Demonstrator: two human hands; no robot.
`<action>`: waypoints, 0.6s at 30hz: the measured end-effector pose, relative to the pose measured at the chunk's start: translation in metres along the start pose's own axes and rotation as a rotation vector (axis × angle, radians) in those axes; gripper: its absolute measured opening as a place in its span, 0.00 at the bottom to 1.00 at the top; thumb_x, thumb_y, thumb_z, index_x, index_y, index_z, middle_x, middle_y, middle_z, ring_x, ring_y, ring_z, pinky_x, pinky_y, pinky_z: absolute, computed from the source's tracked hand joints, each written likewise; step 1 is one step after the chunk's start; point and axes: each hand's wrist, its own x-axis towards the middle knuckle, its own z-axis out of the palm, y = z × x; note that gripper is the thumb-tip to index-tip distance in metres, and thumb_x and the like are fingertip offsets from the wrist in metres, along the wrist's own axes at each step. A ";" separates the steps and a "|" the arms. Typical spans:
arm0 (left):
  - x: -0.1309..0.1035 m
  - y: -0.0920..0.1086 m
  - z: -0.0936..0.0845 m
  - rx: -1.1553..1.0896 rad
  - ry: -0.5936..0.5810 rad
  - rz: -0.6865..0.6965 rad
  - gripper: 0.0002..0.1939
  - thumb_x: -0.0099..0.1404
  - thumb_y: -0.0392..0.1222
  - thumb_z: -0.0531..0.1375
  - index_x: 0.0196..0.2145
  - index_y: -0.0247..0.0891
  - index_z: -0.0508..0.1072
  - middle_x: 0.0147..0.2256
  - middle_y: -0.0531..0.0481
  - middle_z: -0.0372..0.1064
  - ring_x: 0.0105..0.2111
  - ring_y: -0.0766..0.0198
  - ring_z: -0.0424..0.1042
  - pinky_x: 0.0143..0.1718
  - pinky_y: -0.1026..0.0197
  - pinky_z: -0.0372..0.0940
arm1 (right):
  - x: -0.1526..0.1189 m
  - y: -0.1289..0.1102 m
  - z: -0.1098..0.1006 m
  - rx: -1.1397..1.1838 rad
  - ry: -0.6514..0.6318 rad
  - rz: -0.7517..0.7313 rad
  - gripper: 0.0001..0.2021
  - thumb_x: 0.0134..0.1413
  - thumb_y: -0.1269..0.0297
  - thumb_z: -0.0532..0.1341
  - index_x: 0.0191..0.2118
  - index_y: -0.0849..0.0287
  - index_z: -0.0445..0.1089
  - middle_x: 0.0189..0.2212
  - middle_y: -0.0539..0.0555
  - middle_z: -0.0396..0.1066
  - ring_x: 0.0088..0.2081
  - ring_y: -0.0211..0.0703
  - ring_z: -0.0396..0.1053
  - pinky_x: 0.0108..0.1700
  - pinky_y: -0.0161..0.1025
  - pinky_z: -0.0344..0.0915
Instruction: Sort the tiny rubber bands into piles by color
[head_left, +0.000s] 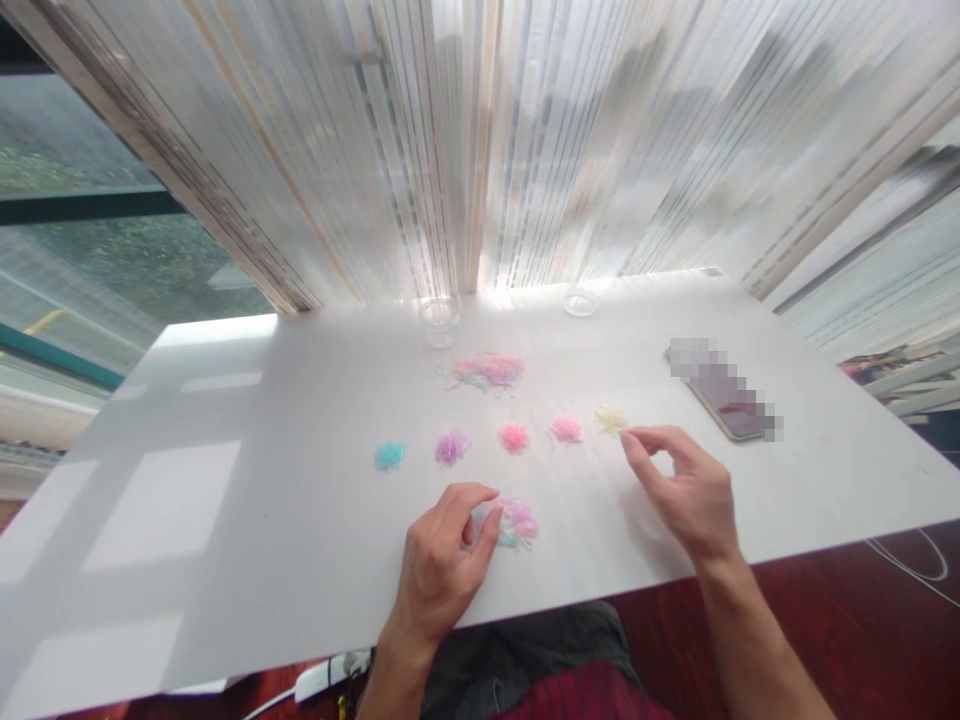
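Near the table's front edge, my left hand [448, 556] is at a mixed pile of small pastel rubber bands [517, 522], covering its left side. Its thumb and index fingertip are slightly apart, with nothing visible between them. My right hand [686, 490] has thumb and index tips pinched together beside the small pale yellow pile of rubber bands [610, 418]; anything in the pinch is too small to make out. Leftward in a row lie a light pink pile [566, 430], a coral pink pile [514, 438], a purple pile [451, 447] and a turquoise pile [390, 455].
Behind the row spreads a larger mixed pile of bands [487, 371]. A clear round container [439, 318] and a clear lid [580, 303] stand at the back. To the right lies a phone [720, 395], partly pixelated. A striped translucent curtain [465, 150] borders the white table [315, 560].
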 end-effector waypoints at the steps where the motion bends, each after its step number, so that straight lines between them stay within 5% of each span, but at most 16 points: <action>1: 0.000 0.000 0.000 0.005 -0.002 0.003 0.06 0.75 0.39 0.59 0.47 0.39 0.73 0.39 0.48 0.76 0.24 0.69 0.66 0.32 0.63 0.69 | 0.006 0.009 -0.005 -0.050 0.012 0.005 0.07 0.63 0.59 0.65 0.36 0.55 0.77 0.31 0.53 0.78 0.32 0.45 0.73 0.39 0.44 0.73; 7: 0.000 0.000 -0.001 0.008 0.004 0.009 0.06 0.75 0.39 0.59 0.47 0.40 0.73 0.39 0.49 0.75 0.24 0.69 0.66 0.31 0.64 0.68 | 0.021 0.045 -0.014 -0.155 0.010 -0.018 0.10 0.62 0.57 0.64 0.37 0.56 0.79 0.32 0.54 0.79 0.31 0.46 0.74 0.37 0.44 0.73; 18: 0.000 -0.002 0.000 -0.023 -0.012 -0.013 0.05 0.74 0.37 0.60 0.47 0.41 0.73 0.40 0.50 0.75 0.24 0.68 0.66 0.31 0.63 0.68 | 0.014 0.051 -0.006 -0.171 -0.038 0.016 0.13 0.62 0.52 0.64 0.38 0.57 0.80 0.33 0.55 0.79 0.32 0.45 0.74 0.35 0.43 0.73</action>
